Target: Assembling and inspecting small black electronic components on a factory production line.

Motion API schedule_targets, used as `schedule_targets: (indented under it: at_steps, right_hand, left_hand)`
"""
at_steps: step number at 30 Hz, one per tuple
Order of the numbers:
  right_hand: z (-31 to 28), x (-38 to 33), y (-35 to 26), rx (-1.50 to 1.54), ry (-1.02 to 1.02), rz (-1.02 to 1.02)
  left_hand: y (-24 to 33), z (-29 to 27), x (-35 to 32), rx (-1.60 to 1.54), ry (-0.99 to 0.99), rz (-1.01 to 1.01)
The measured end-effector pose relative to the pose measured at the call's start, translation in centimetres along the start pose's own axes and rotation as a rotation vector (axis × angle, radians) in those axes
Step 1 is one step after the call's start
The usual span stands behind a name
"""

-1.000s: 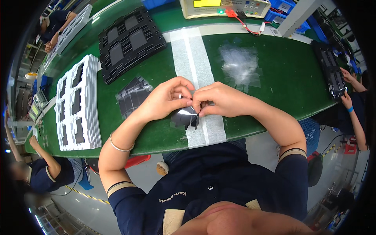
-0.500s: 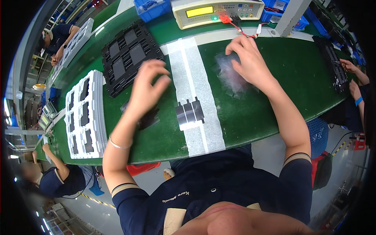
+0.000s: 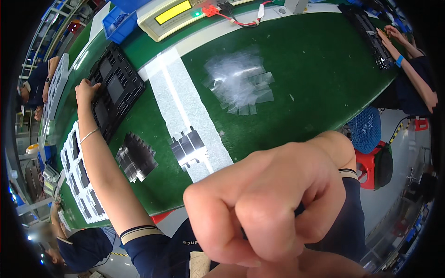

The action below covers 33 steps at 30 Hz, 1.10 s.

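Right hand (image 3: 264, 204) looms close under the camera, fingers curled into a fist; whether it grips anything can't be told. Left hand (image 3: 85, 89) reaches far out, fingers resting on the black compartment tray (image 3: 116, 88) on the green table (image 3: 324, 92). Small dark parts (image 3: 187, 147) lie on the white strip, untouched.

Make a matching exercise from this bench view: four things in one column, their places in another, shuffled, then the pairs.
Things:
1. left hand
2. right hand
3. clear film pieces
4. small dark parts

Places:
A. raised as a fist close to the camera
B. on the white strip of the table
C. on the black tray
D. piled on the green mat, right of the white strip

Pairs: 1-C, 2-A, 3-D, 4-B
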State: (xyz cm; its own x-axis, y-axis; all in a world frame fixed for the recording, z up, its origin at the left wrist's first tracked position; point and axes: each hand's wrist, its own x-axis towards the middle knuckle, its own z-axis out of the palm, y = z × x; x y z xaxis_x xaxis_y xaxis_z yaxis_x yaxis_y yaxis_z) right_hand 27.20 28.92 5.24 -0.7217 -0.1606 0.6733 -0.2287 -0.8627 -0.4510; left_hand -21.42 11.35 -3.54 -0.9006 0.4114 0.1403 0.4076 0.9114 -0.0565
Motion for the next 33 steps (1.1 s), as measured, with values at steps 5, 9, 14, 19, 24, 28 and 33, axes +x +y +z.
schedule_targets:
  at_steps: [5,9,14,19,24,28,33]
  right_hand:
    - [-0.3,-0.5,-0.4,0.076,0.082,-0.029]
    - [-0.7,-0.5,-0.6,0.047,0.013,-0.052]
    - [-1.1,-0.7,-1.3,0.040,-0.044,-0.061]
    - [-0.7,-0.6,-1.1,0.095,0.039,0.001]
    - [-1.3,-1.0,-1.3,-0.053,0.220,-0.040]
    - [-6.1,-0.8,-0.8,-1.068,0.366,0.234]
    - [-9.1,0.2,2.6,-1.234,0.508,0.493]
  left_hand:
    - [0.3,-0.1,-1.3,-0.017,0.062,-0.288]
    - [-1.5,1.1,-0.2,-0.159,0.081,-0.310]
    - [-1.1,1.6,-0.7,-0.403,0.216,-0.183]
    - [-1.8,0.6,-2.1,-0.928,0.275,-0.509]
    - [6.3,-2.2,-9.0,-2.015,-0.063,-0.172]
    - [14.5,-8.2,-23.0,-1.829,-0.330,0.016]
    - [15.2,-7.6,-31.3,-1.878,-0.636,0.050]
